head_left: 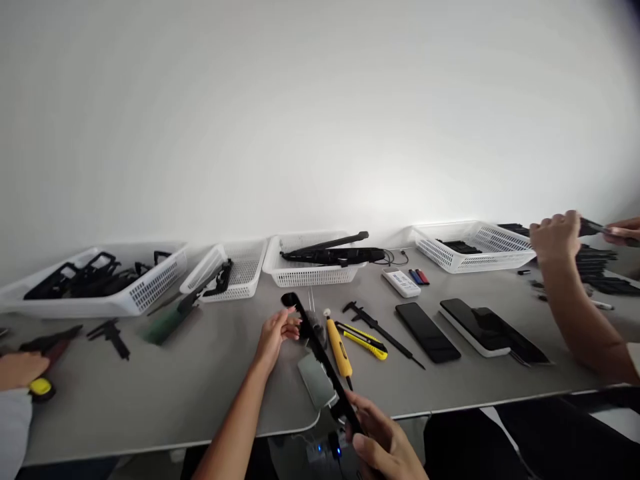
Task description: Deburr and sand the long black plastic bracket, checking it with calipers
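A long, narrow black part [325, 363] slants across the middle of the view, its upper end over the grey table and its lower end past the front edge. My right hand [380, 437] grips the lower end between thumb and fingers. Near the upper end, my left hand [277, 337] has its fingers curled against the part's side. A yellow-handled tool [339, 348] lies just right of the part, with a yellow cutter [364, 340] and a black caliper [383, 328] further right. Partly behind the part is a grey flat piece [316, 380].
White baskets [313, 275] with black parts line the wall. Phones [429, 333] lie right of centre. A co-worker's hand [556, 235] holds a dark piece at the right; another person's hand [23, 370] rests near pliers at the left. The table's front edge [200, 443] runs below.
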A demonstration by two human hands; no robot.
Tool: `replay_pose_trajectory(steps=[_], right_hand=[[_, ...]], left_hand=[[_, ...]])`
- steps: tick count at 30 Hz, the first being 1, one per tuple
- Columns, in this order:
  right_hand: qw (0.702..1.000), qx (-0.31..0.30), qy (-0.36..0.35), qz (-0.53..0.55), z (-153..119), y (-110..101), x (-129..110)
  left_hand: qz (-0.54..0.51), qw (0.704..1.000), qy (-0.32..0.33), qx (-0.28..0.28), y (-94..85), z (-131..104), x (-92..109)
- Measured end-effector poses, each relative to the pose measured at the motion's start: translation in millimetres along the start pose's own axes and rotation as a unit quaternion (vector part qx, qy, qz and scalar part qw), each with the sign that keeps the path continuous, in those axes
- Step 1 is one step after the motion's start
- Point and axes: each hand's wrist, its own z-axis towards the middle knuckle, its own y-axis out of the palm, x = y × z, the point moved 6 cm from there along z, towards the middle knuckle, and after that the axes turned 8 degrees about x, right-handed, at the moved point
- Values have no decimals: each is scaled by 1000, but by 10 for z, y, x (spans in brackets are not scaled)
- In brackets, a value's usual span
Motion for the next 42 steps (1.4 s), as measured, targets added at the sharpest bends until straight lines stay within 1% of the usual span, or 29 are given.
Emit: replay_pose_trajectory(steps=[1,2,4,7,9,10,12,13,15,16,17,19,20,21,22,24,25,26,27,29,30,31,33,34,35,36,38,40,42], right_hand=[[997,29,-41,-55,5,-46,-32],[988,47,-88,-116,13,-70,-63],[955,52,-179,-231,38,-41,-80],[906,44,-258,-332,86,110,28],[887,43,-285,-360,97,231,117],[883,40,-292,-365,94,282,147],[886,29,-302,-351,75,327,138],[889,26,-308,-337,71,306,89],[890,37,-318,-326,112,162,-94],[883,50,-319,-341,170,55,-211],[873,63,-316,-367,254,-59,-335],[835,150,-316,-425,476,-313,-628],[815,169,-314,-457,614,-376,-760],[795,168,-306,-496,770,-387,-869],[775,152,-290,-541,942,-356,-954],[732,85,-243,-630,1291,-207,-1069],[716,59,-205,-665,1457,-141,-1117],[706,44,-162,-688,1610,-94,-1171],[705,46,-155,-691,1738,-46,-1271],[711,56,-152,-685,1955,1,-1458],[730,63,-159,-661,2042,5,-1535],[769,61,-170,-613,2114,6,-1589],[860,38,-207,-465,2212,16,-1622],[896,22,-226,-383,2238,25,-1604],[918,8,-240,-314,2252,36,-1562],[932,-2,-247,-264,2258,52,-1501],[948,-10,-244,-203,2254,95,-1353],[962,-18,-225,-152,2237,154,-1221],[974,-22,-205,-96,2219,205,-1142]], left_hand=[[5,999,-19,-46,55,-43,-12],[3,997,-28,-76,97,-88,-10],[10,994,-33,-107,169,-169,5],[24,992,-26,-118,262,-248,24],[6,994,-22,-106,291,-273,44],[-8,995,-20,-98,297,-283,60],[-39,996,-22,-82,294,-300,97],[-50,996,-22,-71,285,-307,119],[-60,997,-20,-51,267,-317,172],[-59,997,-17,-49,268,-320,202],[-53,997,-14,-53,281,-321,234],[-27,997,-10,-73,340,-309,303],[-11,996,-10,-86,384,-290,338],[3,995,-12,-97,432,-261,371],[12,994,-13,-109,487,-221,403],[0,989,-16,-146,610,-119,455],[-13,986,-20,-168,666,-64,463],[-26,981,-27,-190,710,-11,455],[-39,978,-35,-204,731,40,433],[-66,975,-48,-207,704,125,366],[-74,975,-52,-205,671,150,324],[-81,976,-56,-195,626,166,283],[-88,978,-65,-178,548,163,210],[-89,979,-70,-173,524,151,181],[-87,979,-72,-168,510,138,159],[-83,980,-73,-163,504,130,141],[-68,985,-64,-146,496,139,109],[-60,989,-48,-126,477,179,68],[-71,990,-43,-114,443,233,6]])
